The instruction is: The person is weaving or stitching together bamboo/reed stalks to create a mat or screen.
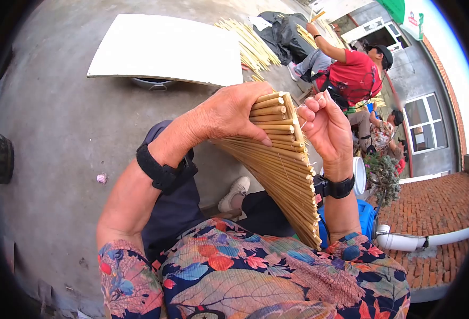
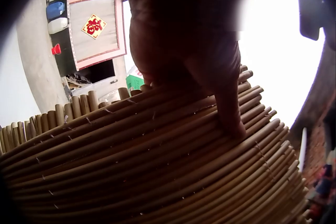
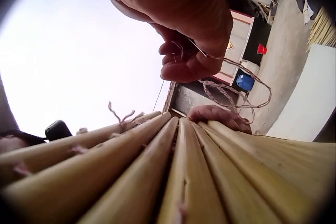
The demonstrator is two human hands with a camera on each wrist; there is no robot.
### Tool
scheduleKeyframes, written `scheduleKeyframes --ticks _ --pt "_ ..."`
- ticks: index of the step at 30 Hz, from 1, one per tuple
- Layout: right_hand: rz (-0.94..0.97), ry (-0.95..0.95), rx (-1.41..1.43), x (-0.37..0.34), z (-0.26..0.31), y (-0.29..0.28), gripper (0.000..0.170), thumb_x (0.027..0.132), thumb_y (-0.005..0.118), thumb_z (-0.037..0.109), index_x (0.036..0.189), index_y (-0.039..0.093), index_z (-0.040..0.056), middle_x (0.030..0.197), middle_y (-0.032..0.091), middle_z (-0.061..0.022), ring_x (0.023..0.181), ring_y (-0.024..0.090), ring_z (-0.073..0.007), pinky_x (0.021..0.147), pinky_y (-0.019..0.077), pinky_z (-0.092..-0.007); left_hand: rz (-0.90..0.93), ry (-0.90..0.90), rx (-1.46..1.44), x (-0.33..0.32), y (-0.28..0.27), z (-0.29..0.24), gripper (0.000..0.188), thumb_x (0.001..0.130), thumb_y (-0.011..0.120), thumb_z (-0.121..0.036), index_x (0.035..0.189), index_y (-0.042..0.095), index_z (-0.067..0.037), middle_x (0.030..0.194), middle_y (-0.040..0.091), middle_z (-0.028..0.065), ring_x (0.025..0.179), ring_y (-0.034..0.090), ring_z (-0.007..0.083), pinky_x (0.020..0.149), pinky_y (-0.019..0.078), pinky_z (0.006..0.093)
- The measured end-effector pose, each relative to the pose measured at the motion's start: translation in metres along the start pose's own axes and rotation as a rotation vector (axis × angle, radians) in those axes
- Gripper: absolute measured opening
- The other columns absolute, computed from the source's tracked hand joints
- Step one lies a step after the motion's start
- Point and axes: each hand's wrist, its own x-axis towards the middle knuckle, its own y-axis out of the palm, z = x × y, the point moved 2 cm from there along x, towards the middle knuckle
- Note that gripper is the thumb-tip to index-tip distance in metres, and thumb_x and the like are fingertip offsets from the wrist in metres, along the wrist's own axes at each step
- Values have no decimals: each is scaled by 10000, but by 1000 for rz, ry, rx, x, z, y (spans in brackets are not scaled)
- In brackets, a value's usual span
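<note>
Concrete ground (image 1: 59,117) spreads beyond both hands; past the left hand (image 1: 235,112), a yellow diamond sign (image 2: 94,26) bears one red character, too blurred to read surely. That hand grips a stalk mat (image 1: 279,173), which fans out below it. Just beside the mat's upper edge, the right hand (image 1: 327,128) pinches a twisted thread (image 3: 270,96).

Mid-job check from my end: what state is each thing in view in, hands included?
Left hand: gripping the stick mat, thumb across the sticks.
Right hand: fingers curled, pinching the cord.
Stick mat: sticks side by side, fanned out, tied with cord.
Cord: slack loops near the right hand.
White board: lying over the basin.
Basin: mostly covered.
Loose sticks: lying piled.
Black sheet: crumpled.
</note>
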Motion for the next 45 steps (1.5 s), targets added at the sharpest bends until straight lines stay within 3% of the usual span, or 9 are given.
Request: scheduleKeyframes --ticks 9,14,18,20,25,29,31,34,45 --pt "-164 -160 -486 -7 5 -7 268 986 437 245 837 521 38 800 573 -90 621 537 -154 543 449 -243 -16 36 33 -8 1 2 555 531 881 -137 952 536 -29 857 550 62 785 505 168 742 443 296" --pt "-221 -134 -1173 -16 24 -19 249 970 499 250 996 608 27 667 511 23 479 362 -1 427 262 -161 21 17 34 -23 -2 9 515 522 876 -102 902 534 -45 820 517 35 753 501 174 712 445 287" --pt "-318 70 -1226 -23 20 -16 249 930 560 230 1112 600 65 741 575 30 500 349 9 425 259 -152 4 28 95 -46 -8 21 432 553 833 -63 873 543 -46 818 535 39 741 522 173 677 451 287" --pt "-249 135 -1159 -25 14 -10 289 918 556 177 1181 560 57 830 622 -9 520 379 0 431 300 -152 -51 130 131 -57 -13 24 488 496 840 -92 885 547 -61 818 554 83 760 567 268 685 474 357" --pt "119 205 -913 -39 -20 16 237 913 519 76 1133 593 26 823 625 -34 596 493 -28 484 385 -165 -16 128 52 -86 -14 18 336 661 748 -167 903 554 -36 833 580 107 767 573 261 683 475 339" --pt "178 429 -950 -42 -35 34 258 937 516 108 1174 585 30 903 640 -78 660 579 -85 519 438 -212 -37 87 14 -100 -18 14 210 729 656 -169 845 571 -15 810 587 108 771 569 251 693 465 340" --pt "382 12 -1193 -41 -45 35 218 924 534 118 1117 615 55 917 635 -87 704 617 -181 570 479 -277 -83 78 25 -105 -16 6 188 723 642 -175 770 571 -7 790 597 107 757 569 242 696 468 348" --pt "482 -9 -1219 -39 -51 48 180 900 557 116 1058 632 76 915 634 -78 759 617 -251 608 497 -324 -121 82 -14 -100 -15 -2 177 740 637 -166 773 564 -8 798 600 108 734 568 247 699 478 354" --pt "492 -191 -1074 -28 -60 59 253 749 650 131 1000 639 100 745 547 -13 623 586 -167 441 454 -277 -79 128 14 -98 -18 -5 175 770 636 -127 836 521 -12 801 572 120 722 561 247 677 491 370"
